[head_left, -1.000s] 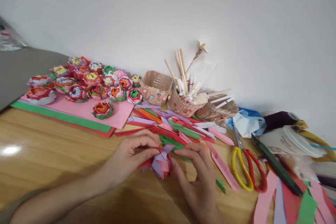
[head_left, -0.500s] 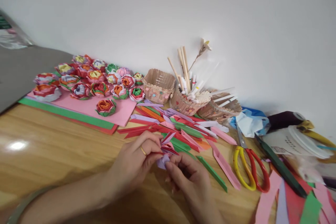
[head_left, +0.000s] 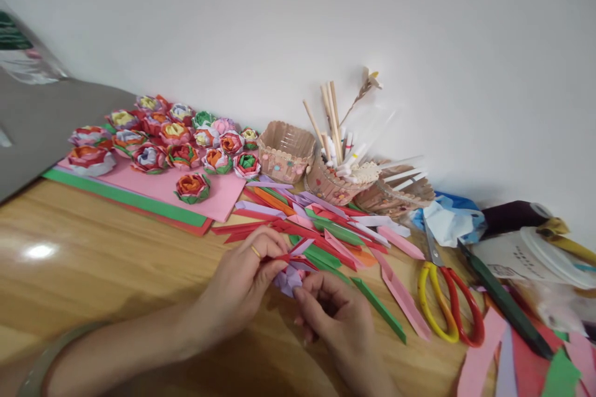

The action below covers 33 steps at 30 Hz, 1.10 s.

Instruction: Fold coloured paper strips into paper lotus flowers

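Between my two hands is a small folded-paper flower (head_left: 288, 279) in purple, red and pink. My left hand (head_left: 242, 276), wearing a ring, pinches its upper left side with thumb and fingers. The thumb and fingertips of my right hand (head_left: 333, 310) are closed on its lower right edge, at a purple petal. Just beyond the hands lies a loose heap of folded paper strips (head_left: 321, 223) in red, green, purple, pink and orange. A single green strip (head_left: 380, 310) lies to the right of my right hand.
Several finished paper flowers (head_left: 192, 188) sit on stacked coloured sheets (head_left: 223, 198) at left. Along the wall stand craft-stick baskets (head_left: 286, 152), one holding pens and sticks. Scissors (head_left: 451, 304), a dark green cutter (head_left: 505, 301), a white tub (head_left: 516, 257) and paper pieces lie at right.
My left thumb has shifted up on the paper flower, and more of its purple paper now shows between my hands. The whole view has slid slightly.
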{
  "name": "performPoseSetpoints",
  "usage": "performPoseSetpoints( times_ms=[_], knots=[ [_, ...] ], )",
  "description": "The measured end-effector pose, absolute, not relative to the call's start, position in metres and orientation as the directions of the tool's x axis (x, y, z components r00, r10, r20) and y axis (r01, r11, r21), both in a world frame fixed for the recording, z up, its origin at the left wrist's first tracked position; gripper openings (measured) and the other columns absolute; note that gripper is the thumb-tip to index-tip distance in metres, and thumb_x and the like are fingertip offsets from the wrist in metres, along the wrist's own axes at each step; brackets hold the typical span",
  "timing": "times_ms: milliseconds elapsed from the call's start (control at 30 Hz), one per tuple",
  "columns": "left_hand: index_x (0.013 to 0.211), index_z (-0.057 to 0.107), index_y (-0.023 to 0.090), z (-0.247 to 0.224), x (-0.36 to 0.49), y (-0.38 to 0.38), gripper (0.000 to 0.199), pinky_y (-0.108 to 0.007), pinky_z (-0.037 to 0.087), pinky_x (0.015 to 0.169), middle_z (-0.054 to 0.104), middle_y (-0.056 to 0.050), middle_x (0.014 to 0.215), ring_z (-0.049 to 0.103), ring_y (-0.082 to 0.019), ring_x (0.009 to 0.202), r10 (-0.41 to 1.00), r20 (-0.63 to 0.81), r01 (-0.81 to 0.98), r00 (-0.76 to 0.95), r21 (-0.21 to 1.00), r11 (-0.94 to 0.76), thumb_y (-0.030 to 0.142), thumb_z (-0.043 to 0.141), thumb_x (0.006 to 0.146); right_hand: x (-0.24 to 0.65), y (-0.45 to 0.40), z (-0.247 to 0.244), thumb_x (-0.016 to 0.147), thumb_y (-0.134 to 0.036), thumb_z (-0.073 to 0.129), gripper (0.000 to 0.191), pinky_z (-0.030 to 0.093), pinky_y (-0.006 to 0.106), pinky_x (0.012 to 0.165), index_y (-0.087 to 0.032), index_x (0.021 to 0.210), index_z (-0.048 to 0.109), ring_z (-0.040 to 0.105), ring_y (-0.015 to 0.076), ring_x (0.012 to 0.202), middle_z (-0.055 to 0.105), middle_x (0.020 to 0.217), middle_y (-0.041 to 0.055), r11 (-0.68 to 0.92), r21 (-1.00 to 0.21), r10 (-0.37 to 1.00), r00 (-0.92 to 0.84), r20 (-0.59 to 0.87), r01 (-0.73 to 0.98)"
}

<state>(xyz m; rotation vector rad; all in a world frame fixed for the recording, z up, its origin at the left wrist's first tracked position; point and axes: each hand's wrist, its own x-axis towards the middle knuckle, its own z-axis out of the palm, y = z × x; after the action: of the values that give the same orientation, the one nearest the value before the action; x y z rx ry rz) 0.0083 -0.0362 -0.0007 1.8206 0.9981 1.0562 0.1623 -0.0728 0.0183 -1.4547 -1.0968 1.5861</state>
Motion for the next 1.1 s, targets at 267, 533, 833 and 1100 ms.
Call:
performPoseSetpoints(
  times_ms=[267,533,833,1100],
  knots=[
    [0.084,0.049,0.019,-0.002,0.009,-0.038,0.013,-0.025,0.043,0.068,0.053,-0.003,0.087,0.053,-0.013,0.080,0.923,0.221,0.123,0.316,0.955,-0.271,0.023,0.039,0.090,0.160,-0.073,0.018,0.071,-0.049,0.060,0.036,0.028,0.017,0.038,-0.018,0.060,0.047,0.038,0.0051,0.036,0.048,0.046,-0.0045,-0.376,-0.921,0.920,-0.080,-0.385,0.102],
    [0.077,0.054,0.017,0.003,0.008,-0.027,0.021,-0.024,0.041,0.059,0.058,-0.001,0.075,0.052,-0.012,0.064,0.975,-0.068,-0.078,0.213,0.993,0.086,0.036,0.049,0.084,0.174,-0.069,0.014,0.073,-0.029,0.058,0.020,0.025,0.019,0.041,-0.016,0.058,0.054,0.036,0.0064,0.045,0.046,0.050,-0.0044,-0.220,-0.915,0.956,-0.113,-0.271,0.339],
    [0.075,0.055,0.015,-0.004,0.012,-0.021,0.025,-0.023,0.040,0.060,0.057,0.001,0.070,0.051,-0.011,0.062,0.909,-0.272,-0.348,0.315,0.858,0.378,0.038,0.065,0.073,0.189,-0.055,0.028,0.081,-0.029,0.055,0.014,0.045,0.024,0.064,-0.022,0.088,0.065,0.057,0.0153,0.076,0.064,0.084,0.0023,0.100,-0.920,0.982,0.111,0.152,0.380],
    [0.069,0.057,0.015,0.003,0.011,-0.020,0.020,-0.021,0.039,0.059,0.057,0.002,0.066,0.051,-0.010,0.062,0.908,-0.296,-0.397,0.296,0.826,0.399,0.027,0.072,0.065,0.164,-0.039,0.034,0.077,-0.021,0.061,0.010,0.050,0.025,0.068,-0.020,0.083,0.069,0.062,0.0149,0.073,0.068,0.078,0.0020,0.142,-0.917,0.990,-0.061,0.129,0.372]
  ],
)
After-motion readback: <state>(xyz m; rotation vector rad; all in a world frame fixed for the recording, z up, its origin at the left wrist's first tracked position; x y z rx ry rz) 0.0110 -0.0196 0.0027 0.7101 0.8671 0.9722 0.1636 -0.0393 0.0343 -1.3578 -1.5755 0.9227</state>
